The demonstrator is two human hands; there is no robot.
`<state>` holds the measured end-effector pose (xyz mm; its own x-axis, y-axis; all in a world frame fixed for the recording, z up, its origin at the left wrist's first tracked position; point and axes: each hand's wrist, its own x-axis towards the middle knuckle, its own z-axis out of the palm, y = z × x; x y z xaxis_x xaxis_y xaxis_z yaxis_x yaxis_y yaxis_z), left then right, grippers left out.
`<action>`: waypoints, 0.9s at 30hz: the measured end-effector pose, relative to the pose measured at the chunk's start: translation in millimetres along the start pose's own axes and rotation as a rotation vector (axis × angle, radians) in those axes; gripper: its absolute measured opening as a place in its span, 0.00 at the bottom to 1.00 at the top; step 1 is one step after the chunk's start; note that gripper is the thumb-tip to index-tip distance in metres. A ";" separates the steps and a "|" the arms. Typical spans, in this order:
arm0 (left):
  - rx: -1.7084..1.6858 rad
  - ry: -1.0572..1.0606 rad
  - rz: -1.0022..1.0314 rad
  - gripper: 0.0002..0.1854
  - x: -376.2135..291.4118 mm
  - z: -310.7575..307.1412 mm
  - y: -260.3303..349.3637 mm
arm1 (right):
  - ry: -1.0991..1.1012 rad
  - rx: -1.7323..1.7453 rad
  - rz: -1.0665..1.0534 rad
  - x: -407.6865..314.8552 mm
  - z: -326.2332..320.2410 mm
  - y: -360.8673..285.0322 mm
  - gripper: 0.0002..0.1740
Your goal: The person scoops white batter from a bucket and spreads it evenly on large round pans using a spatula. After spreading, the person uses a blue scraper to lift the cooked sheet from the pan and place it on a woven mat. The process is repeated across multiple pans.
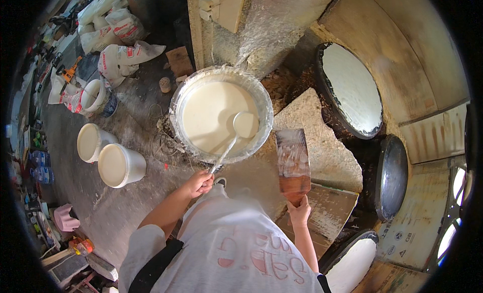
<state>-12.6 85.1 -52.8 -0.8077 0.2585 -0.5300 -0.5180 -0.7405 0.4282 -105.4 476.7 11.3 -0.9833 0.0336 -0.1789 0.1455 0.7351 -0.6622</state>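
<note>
My left hand [200, 183] grips the handle of a metal ladle [228, 151], whose round bowl rests at the surface of a pale cream batter [211, 108]. That batter fills much of a large round tub [177, 123] with a crusted rim. To the right, my right hand [300, 211] holds a flat wooden paddle [293, 161] by its handle. White residue coats the paddle's upper part; the lower part is bare reddish wood. The paddle is apart from the tub, over a light stone-like slab [324, 153].
Round black griddles stand along the right: one [351, 91] and another [351, 266] covered with white batter, a third [392, 178] bare and dark. Two white buckets [128, 164] [107, 136] of batter stand left. Farther back lie several sacks [124, 60]. A wooden board [328, 213] is near my right arm.
</note>
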 end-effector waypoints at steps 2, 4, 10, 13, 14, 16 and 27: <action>-0.064 -0.044 -0.027 0.10 -6.2 -2.5 3.7 | -0.036 0.018 0.082 -1.4 3.0 1.2 0.23; -0.120 -0.075 -0.068 0.09 -13.6 -3.1 12.2 | -0.095 0.055 0.199 -3.2 4.7 -0.9 0.22; 0.009 -0.025 -0.110 0.09 -46.4 21.0 60.1 | -0.180 -0.069 0.229 -7.7 15.7 -15.8 0.24; 0.103 0.046 -0.173 0.08 -60.0 46.3 97.6 | -0.220 -0.072 0.201 -7.6 23.5 -18.8 0.26; 0.143 0.056 -0.189 0.07 -64.2 57.6 110.3 | -0.232 -0.090 0.194 -5.7 26.8 -19.4 0.28; 0.236 0.101 -0.217 0.07 -69.1 84.7 134.0 | -0.214 -0.108 0.109 -0.8 31.9 -20.2 0.31; 0.512 0.015 -0.373 0.08 9.4 295.3 148.6 | -0.110 0.325 0.175 95.4 11.7 1.3 0.30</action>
<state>-180.3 160.7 222.0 -0.5448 0.4305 -0.7197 -0.8360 -0.2112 0.5065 -197.8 473.0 -15.2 -0.9254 0.0539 -0.3752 0.3549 0.4711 -0.8075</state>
